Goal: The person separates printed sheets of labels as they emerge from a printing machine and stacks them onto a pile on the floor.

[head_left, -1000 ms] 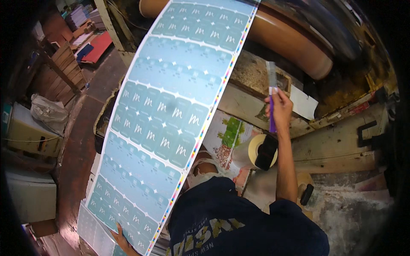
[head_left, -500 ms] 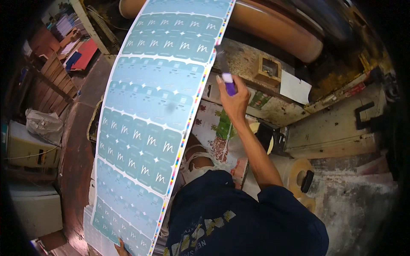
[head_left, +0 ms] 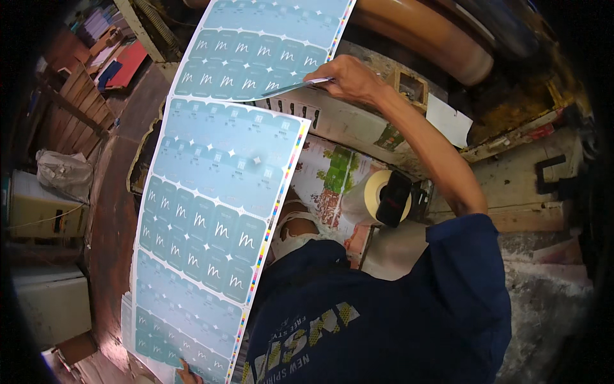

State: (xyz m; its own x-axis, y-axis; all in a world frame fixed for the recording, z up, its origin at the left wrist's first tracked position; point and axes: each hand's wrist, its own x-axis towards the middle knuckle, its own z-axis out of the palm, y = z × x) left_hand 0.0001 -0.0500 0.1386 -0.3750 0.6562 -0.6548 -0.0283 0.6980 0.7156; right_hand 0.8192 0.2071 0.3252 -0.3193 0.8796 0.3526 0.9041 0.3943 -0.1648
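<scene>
A long printed sheet [head_left: 192,211], teal and pale blue with rows of card designs and a colour strip down its right edge, runs from the top to the bottom of the view. A slit crosses it near the top, wide at the right and narrowing to the left; I cannot tell whether the left end is still joined. My right hand [head_left: 352,78] is closed on the lifted, folded-back corner of the upper part. My left hand [head_left: 188,373] grips the sheet near its lower end, mostly cut off by the frame. No purple-handled tool shows now.
Large brown rollers [head_left: 425,38] lie behind the sheet at the top right. Below them sit a small wooden box frame [head_left: 409,89] and white paper [head_left: 449,121]. A film roll [head_left: 377,195] with a dark object on it stands right of the sheet. A plastic bag [head_left: 64,174] lies far left.
The sheet has parted across near the top, its lower piece shifted slightly down and left. My right hand, earlier holding a purple-handled tool beside the edge, has moved up onto the upper corner.
</scene>
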